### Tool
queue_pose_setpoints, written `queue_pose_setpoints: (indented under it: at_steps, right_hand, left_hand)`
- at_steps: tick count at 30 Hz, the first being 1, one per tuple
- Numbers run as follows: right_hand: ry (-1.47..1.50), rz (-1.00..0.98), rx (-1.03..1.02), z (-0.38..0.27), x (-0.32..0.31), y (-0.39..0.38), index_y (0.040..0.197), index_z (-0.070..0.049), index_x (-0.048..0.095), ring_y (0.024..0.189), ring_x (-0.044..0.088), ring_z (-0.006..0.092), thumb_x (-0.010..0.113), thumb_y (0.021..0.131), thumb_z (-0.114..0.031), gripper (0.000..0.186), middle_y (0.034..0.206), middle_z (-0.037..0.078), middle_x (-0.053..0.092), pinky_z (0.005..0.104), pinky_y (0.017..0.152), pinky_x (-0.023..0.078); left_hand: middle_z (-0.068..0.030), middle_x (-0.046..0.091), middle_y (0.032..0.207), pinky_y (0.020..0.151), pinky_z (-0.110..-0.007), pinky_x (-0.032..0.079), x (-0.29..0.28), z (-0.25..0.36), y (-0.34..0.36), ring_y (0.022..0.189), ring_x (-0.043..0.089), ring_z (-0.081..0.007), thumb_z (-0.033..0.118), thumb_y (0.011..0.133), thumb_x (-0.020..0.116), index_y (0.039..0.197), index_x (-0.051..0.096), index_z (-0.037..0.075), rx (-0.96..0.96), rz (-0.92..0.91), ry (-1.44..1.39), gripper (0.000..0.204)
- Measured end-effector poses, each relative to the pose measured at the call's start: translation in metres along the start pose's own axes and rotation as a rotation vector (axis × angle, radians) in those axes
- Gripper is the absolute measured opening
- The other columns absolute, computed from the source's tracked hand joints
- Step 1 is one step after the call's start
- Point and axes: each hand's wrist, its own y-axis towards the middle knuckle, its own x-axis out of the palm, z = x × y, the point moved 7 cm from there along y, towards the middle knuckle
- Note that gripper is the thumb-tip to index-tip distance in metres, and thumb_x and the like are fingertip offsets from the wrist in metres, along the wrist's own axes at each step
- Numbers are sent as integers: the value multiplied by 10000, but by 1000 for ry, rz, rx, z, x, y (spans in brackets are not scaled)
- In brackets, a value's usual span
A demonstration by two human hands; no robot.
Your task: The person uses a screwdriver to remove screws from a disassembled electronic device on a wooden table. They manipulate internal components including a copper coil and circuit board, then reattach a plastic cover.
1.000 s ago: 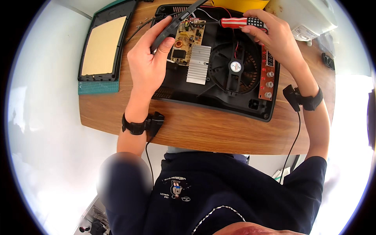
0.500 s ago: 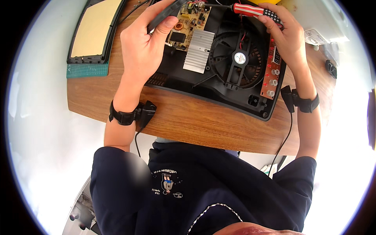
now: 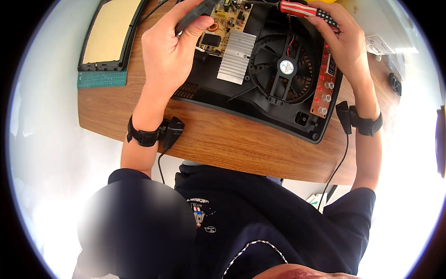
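Observation:
An opened black appliance housing [image 3: 209, 103] lies under both hands, holding a circuit board [image 3: 222, 28], a ribbed silver heat sink [image 3: 236, 56] and a black fan [image 3: 286, 68]. My left hand [image 3: 169, 53] is closed around a thick black piece [image 3: 197, 17] above the board's left side; its far end is cut off by the top edge, and its kind is unclear. In my right hand [image 3: 341, 35] is a screwdriver [image 3: 302, 9] with a striped and starred handle. Its shaft points left over the board's far end; the tip's contact cannot be made out.
A narrow brown button board [image 3: 324, 90] with a small display sits along the housing's right side. At far left, a black-framed panel [image 3: 111, 35] rests on a green cutting mat [image 3: 102, 79]. A pale box [image 3: 381, 28] stands at far right, near a small black object [image 3: 395, 83].
Both hands keep their grips and nearly the same places. The view has shifted slightly, and the screwdriver appears a little farther right.

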Motion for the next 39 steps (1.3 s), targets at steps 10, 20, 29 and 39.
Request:
queue_pose_setpoints:
  at_steps: [10, 20, 29, 39]
  right_hand:
    - [-82, -106, -113, -16, -6, 15, 1102, 18, 680, 953, 673, 365, 736, 915, -105, 231, 1016, 177, 688, 436, 841, 540]
    - [-193, -114, -208, -27, -8, 34, 1081, 8, 657, 856, 623, 313, 738, 904, -114, 229, 924, 139, 632, 401, 762, 505]
    - [-175, -150, -182, -27, -8, 36, 1090, 10, 650, 888, 617, 304, 729, 918, -121, 230, 940, 137, 635, 394, 803, 491]
    - [-122, -251, -109, -10, -4, 49, 1130, -2, 689, 965, 646, 255, 686, 984, -211, 255, 1026, 127, 700, 363, 892, 511]
  left_hand:
    - [-82, 723, 941, 700, -271, 486, -1, 3, -1, 769, 612, -125, 320, 991, 715, 1304, 677, 13, -85, -55, 56, 440]
    - [-121, 751, 1083, 835, -280, 534, 3, -4, -3, 946, 698, -150, 256, 992, 716, 1325, 659, -10, 46, 9, -135, 430]
    - [-134, 749, 1128, 870, -284, 537, 3, -5, -2, 1003, 704, -162, 251, 988, 722, 1325, 654, -24, 5, -22, -197, 440]
    - [-135, 750, 1101, 846, -300, 537, 4, -5, -1, 970, 702, -169, 308, 988, 718, 1326, 662, -4, -5, -15, -153, 464]
